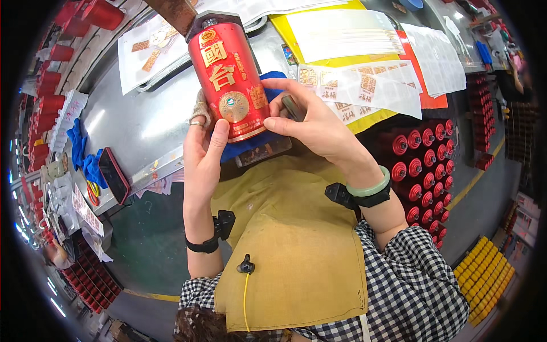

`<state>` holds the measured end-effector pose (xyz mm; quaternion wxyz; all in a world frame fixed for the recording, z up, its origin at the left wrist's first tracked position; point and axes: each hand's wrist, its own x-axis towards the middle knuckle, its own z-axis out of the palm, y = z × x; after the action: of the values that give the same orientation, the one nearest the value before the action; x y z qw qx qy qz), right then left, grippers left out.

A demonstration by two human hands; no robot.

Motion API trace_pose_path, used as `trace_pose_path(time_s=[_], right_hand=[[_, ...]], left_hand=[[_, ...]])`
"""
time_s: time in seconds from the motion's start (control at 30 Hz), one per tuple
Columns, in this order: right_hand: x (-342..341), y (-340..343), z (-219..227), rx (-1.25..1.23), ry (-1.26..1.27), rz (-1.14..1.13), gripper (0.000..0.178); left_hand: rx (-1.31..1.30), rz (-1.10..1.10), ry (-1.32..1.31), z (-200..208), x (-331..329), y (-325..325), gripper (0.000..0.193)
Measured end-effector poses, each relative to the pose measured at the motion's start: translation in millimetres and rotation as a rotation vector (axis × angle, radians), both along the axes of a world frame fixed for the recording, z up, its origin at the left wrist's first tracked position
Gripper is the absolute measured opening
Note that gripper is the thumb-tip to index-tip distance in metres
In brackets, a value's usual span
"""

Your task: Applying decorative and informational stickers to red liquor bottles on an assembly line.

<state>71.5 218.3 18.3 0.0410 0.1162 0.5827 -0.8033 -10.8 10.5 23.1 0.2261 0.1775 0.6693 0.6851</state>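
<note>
A glossy red bottle (249,61) with raised gold characters and a round gold emblem leans over the near edge of the metal table. My left hand (204,145) grips its lower left side, thumb on the front; finger wraps and a ring show on that hand. From the other side my right hand (319,122) presses thumb and index finger against the bottle's lower right. A small dark green block (293,108) is tucked among the right hand's fingers. The bottle's neck end lies against a dark angular holder (215,17) at the top.
Sheets of gold decals (370,85) lie on yellow and red paper to the right. Blue cloth (233,151) is under the bottle. A phone (114,175) stands at the table's left edge. Stacked red bottles (428,171) stand at right; yellow rows (484,279) lie beyond.
</note>
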Motion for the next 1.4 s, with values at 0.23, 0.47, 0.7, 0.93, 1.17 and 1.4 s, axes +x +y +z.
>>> trace_pose_path(time_s=[0.23,0.47,0.7,0.93,1.17,1.4], right_hand=[[2.6,1.7,-1.0,-0.044,0.019,-0.012,0.061],[9.6,2.2,7.5,0.01,-0.047,-0.097,0.057],[18.0,-17.8,12.0,0.354,0.204,-0.394,0.033],[25.8,-12.8,-0.6,0.78,0.046,-0.396,0.021],[14.2,-8.5,16.1,0.747,0.335,-0.484,0.03],[-6.0,0.2,32.4,0.933,0.506,-0.467,0.021]], left_hand=[[-0.062,0.048,0.187,-9.5,4.8,-0.9,0.069],[-0.564,0.136,1.197,-13.6,32.4,3.1,0.063],[-0.299,0.461,0.79,-45.1,47.4,0.0,0.069],[-0.264,0.457,0.625,-47.8,35.5,6.1,0.072],[-0.44,0.39,1.096,-24.8,33.0,13.0,0.057],[-0.412,0.465,1.13,-40.1,36.8,-2.3,0.053]])
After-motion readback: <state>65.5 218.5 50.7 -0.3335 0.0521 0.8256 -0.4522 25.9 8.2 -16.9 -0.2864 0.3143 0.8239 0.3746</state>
